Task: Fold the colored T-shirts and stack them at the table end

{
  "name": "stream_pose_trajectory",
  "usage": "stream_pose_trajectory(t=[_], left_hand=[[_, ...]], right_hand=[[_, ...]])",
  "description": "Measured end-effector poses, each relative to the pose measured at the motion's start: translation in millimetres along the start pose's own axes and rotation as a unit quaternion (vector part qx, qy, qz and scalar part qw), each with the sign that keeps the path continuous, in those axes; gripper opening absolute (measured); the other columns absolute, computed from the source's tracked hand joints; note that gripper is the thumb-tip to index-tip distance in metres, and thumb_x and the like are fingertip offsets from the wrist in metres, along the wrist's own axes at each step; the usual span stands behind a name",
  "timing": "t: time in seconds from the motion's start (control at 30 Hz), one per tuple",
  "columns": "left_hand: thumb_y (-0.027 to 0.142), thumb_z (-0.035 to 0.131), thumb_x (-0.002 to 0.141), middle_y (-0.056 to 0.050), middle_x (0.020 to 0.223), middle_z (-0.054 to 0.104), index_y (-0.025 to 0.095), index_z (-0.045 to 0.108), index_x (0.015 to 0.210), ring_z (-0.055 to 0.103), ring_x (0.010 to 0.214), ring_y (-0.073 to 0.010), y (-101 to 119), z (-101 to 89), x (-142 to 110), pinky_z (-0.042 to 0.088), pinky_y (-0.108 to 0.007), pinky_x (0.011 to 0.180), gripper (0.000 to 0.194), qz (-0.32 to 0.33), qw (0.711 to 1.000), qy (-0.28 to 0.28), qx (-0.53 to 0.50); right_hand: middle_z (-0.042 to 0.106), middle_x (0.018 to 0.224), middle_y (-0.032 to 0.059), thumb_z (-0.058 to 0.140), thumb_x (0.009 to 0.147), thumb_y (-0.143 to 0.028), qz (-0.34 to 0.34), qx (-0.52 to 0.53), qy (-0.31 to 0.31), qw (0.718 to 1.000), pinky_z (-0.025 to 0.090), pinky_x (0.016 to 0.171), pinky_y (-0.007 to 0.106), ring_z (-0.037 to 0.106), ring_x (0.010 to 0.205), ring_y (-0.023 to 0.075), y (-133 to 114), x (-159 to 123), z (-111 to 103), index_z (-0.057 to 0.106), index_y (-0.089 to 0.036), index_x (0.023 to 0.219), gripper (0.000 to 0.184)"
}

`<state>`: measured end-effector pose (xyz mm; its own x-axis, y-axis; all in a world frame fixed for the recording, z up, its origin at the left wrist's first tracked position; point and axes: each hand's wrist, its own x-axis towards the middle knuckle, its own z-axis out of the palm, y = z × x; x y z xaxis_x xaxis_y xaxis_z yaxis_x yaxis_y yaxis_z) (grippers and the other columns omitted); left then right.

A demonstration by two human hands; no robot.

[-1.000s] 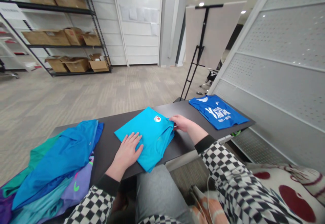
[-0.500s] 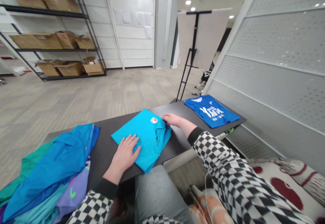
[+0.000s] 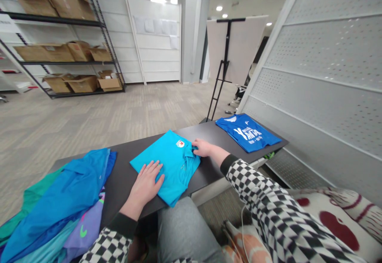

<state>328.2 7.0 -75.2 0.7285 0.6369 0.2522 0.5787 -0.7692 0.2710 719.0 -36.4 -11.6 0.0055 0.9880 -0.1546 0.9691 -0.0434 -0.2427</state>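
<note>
A folded cyan polo shirt (image 3: 170,163) with a small white badge lies on the dark table (image 3: 209,133) in front of me. My left hand (image 3: 146,183) rests flat on the shirt's near left part, fingers stretched out. My right hand (image 3: 203,148) sits at the shirt's right edge by the collar, fingers curled and pinching the fabric. Both arms wear black-and-white checked sleeves.
A folded royal-blue shirt (image 3: 246,131) with white lettering lies at the table's far right. A loose heap of blue, teal and purple garments (image 3: 59,199) covers the left end. A perforated white partition (image 3: 322,88) stands on the right, a black stand (image 3: 221,72) and box shelves (image 3: 59,44) behind.
My right hand has shifted slightly left and closed onto the collar edge of the cyan shirt. The left hand stays flat in place. The camera has drifted a little.
</note>
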Motion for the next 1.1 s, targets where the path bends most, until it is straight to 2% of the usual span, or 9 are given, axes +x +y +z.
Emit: stream_pose_trajectory(t=[0.23,0.33,0.43,0.53,0.73,0.83,0.9,1.0,1.1], left_hand=[[0.049,0.05,0.113,-0.009,0.172,0.056,0.026,0.066,0.159,0.048,0.163,-0.0361,-1.9,2.0,-0.4,0.032,-0.065,0.137,0.054,0.005,1.0,0.007,0.004],[0.05,0.051,0.113,-0.008,0.172,0.056,0.025,0.066,0.159,0.048,0.163,-0.0364,-3.2,4.1,-0.3,0.033,-0.066,0.137,0.054,0.006,1.0,0.007,0.005],[0.05,0.053,0.113,-0.008,0.171,0.057,0.027,0.067,0.158,0.048,0.163,-0.0363,-4.6,6.5,-0.4,0.034,-0.066,0.137,0.053,0.008,1.0,0.017,0.0],[0.049,0.054,0.112,-0.008,0.17,0.058,0.028,0.067,0.158,0.049,0.162,-0.0364,-5.4,7.6,-0.7,0.034,-0.066,0.136,0.052,0.011,1.0,0.024,-0.005],[0.05,0.051,0.113,-0.007,0.171,0.057,0.027,0.066,0.159,0.048,0.163,-0.0362,-5.1,6.9,-0.8,0.033,-0.066,0.137,0.053,0.006,1.0,0.013,0.002],[0.051,0.051,0.113,-0.007,0.172,0.056,0.027,0.065,0.159,0.047,0.164,-0.0364,-5.0,6.9,-0.7,0.033,-0.066,0.137,0.054,0.004,1.0,0.012,0.001],[0.051,0.051,0.113,-0.007,0.172,0.056,0.027,0.065,0.159,0.047,0.163,-0.0363,-5.0,7.0,-0.7,0.033,-0.066,0.137,0.054,0.005,1.0,0.013,0.001],[0.05,0.052,0.113,-0.007,0.172,0.056,0.027,0.066,0.159,0.048,0.163,-0.0361,-4.7,7.3,-0.8,0.033,-0.066,0.137,0.053,0.007,1.0,0.015,0.003],[0.051,0.053,0.113,-0.008,0.171,0.057,0.028,0.066,0.158,0.049,0.163,-0.0362,-4.8,7.8,-1.0,0.034,-0.066,0.136,0.053,0.007,1.0,0.023,0.0]], right_hand=[[0.079,0.115,0.0119,0.075,0.095,-0.025,0.064,-0.01,-0.001,0.998,0.049,0.081,0.026,0.072,0.1,0.0235,18.3,-3.4,-15.2,0.082,-0.018,0.103,0.013],[0.082,0.105,0.0098,0.071,0.101,-0.029,0.106,0.003,-0.004,0.994,0.046,0.071,0.026,0.072,0.089,0.0211,26.1,-12.4,-19.0,0.081,-0.018,0.104,0.016],[0.084,0.107,0.0071,0.069,0.106,-0.04,0.122,0.022,-0.008,0.992,0.045,0.069,0.024,0.073,0.09,0.0193,28.9,-21.7,-16.7,0.081,-0.02,0.11,0.023],[0.084,0.106,0.005,0.078,0.101,-0.05,0.123,0.056,-0.013,0.991,0.044,0.068,0.024,0.073,0.09,0.0192,25.3,-27.9,-10.0,0.081,-0.022,0.111,0.03],[0.081,0.097,0.0064,0.086,0.089,-0.03,0.165,0.094,0.036,0.981,0.042,0.072,0.027,0.072,0.093,0.0228,4.2,-34.4,0.4,0.077,-0.021,0.09,0.013],[0.081,0.094,0.0081,0.084,0.089,-0.022,0.202,0.142,0.062,0.967,0.044,0.07,0.026,0.073,0.089,0.0226,-6.0,-38.6,4.2,0.073,-0.02,0.089,0.011],[0.079,0.084,0.0077,0.08,0.093,-0.021,0.231,0.194,0.061,0.952,0.045,0.064,0.026,0.073,0.075,0.0204,-10.7,-41.5,8.7,0.07,-0.019,0.088,0.011],[0.077,0.075,0.0068,0.071,0.101,-0.021,0.259,0.283,0.04,0.923,0.047,0.053,0.026,0.069,0.056,0.0167,-15.4,-44.5,17.4,0.067,-0.018,0.085,0.017],[0.077,0.078,0.0069,0.067,0.107,-0.027,0.265,0.35,0.039,0.898,0.047,0.046,0.024,0.068,0.051,0.0149,-19.5,-45.7,23.9,0.066,-0.019,0.088,0.02]])
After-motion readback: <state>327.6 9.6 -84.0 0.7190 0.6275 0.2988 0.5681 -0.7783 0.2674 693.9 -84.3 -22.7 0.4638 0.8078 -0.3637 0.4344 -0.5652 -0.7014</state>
